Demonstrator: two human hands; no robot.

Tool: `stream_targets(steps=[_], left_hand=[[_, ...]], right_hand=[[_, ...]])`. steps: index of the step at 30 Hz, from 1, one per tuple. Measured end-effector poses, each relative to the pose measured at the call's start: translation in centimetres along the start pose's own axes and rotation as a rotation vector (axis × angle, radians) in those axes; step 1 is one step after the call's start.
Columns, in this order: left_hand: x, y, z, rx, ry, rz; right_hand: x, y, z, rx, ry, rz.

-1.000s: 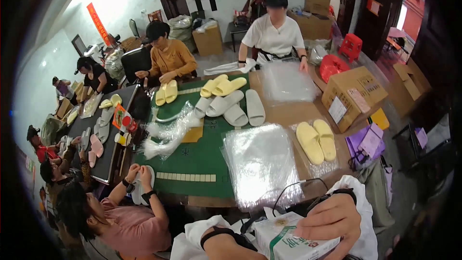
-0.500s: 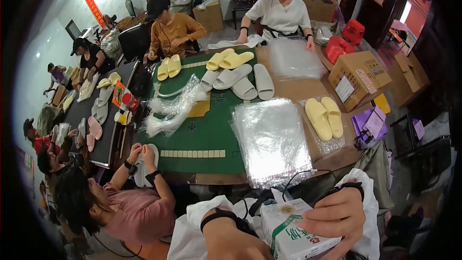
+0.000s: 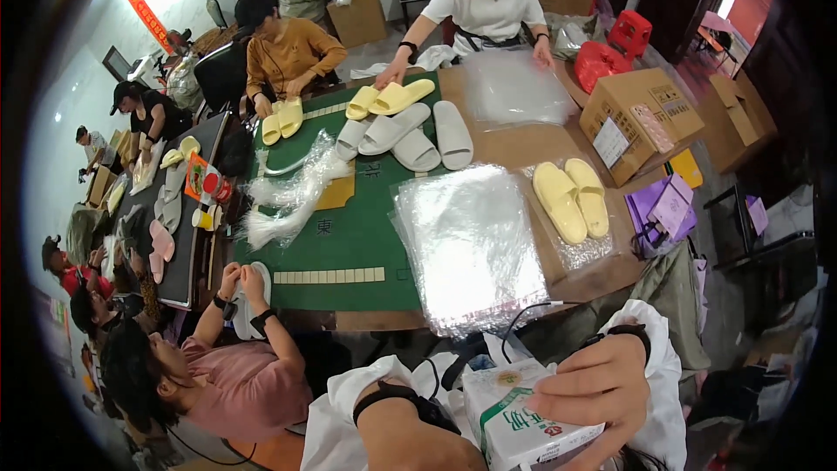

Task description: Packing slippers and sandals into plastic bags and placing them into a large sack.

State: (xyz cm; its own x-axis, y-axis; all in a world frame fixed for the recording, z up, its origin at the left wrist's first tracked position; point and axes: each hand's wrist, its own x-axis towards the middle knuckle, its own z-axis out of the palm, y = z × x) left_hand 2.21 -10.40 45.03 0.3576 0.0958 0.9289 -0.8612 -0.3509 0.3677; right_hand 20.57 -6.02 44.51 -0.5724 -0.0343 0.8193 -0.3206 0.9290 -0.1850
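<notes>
Close to my body is a white carton with a green stripe and green print (image 3: 506, 414), tilted. My right hand (image 3: 602, 392) grips it from the right, its fingers laid across the top. My left hand (image 3: 427, 440) is at the carton's left side. Only its wrist and back show, and its fingers are hidden at the lower edge. A thin black cable (image 3: 514, 327) runs from near the carton onto the stack of clear plastic bags (image 3: 466, 244) at the table's near edge.
Yellow slippers (image 3: 571, 201) lie on plastic right of the bags. Grey slippers (image 3: 392, 131) and clear wrapping (image 3: 301, 201) lie on the green mat (image 3: 375, 244). A cardboard box (image 3: 641, 126) stands at the right. Beside me on the left, a person in pink (image 3: 240, 375) handles a slipper.
The view has shifted, so the table sits farther left and slightly higher. My right hand still holds the carton. Across the table, the person in white now reaches to the yellow slippers.
</notes>
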Motion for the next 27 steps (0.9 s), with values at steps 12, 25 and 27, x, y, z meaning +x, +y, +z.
stream_targets(steps=[12,25,27], left_hand=[[3.2,-8.9,-0.9,-0.007,0.069,-0.079],[5.8,-17.3,-3.6,-0.209,0.109,-0.164],[6.1,-18.5,-3.6,-0.369,0.127,-0.162]], right_hand=[[-6.5,1.7,-7.2,0.001,0.068,0.006],[-13.7,5.3,-13.2,0.005,0.106,0.097],[-14.5,4.7,-14.9,0.0,0.133,0.182]])
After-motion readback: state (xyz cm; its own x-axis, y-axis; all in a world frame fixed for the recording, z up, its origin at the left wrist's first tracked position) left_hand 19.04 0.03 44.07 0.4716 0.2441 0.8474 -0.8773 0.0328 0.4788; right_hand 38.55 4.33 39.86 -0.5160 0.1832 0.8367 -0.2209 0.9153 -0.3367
